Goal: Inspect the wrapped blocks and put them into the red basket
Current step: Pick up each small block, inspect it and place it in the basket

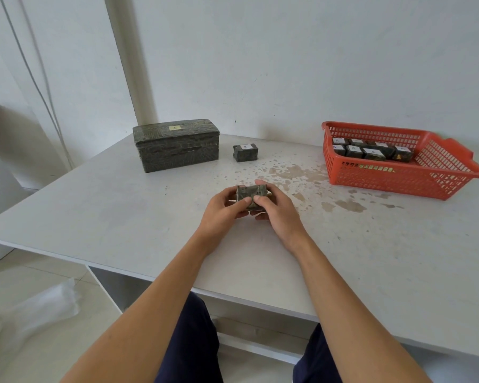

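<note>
Over the desk [122, 217], left grip [227, 204] and right grip [274, 212] pinch one wrapped block [250, 192] from either side, likely to check its faces. Beyond, a labelled block [245, 152] waits near a large wrapped box [176, 145]; the red basket [398, 183], far right, holds several others.

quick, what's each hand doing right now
Left hand: grips the block.
Right hand: grips the same block.
</note>
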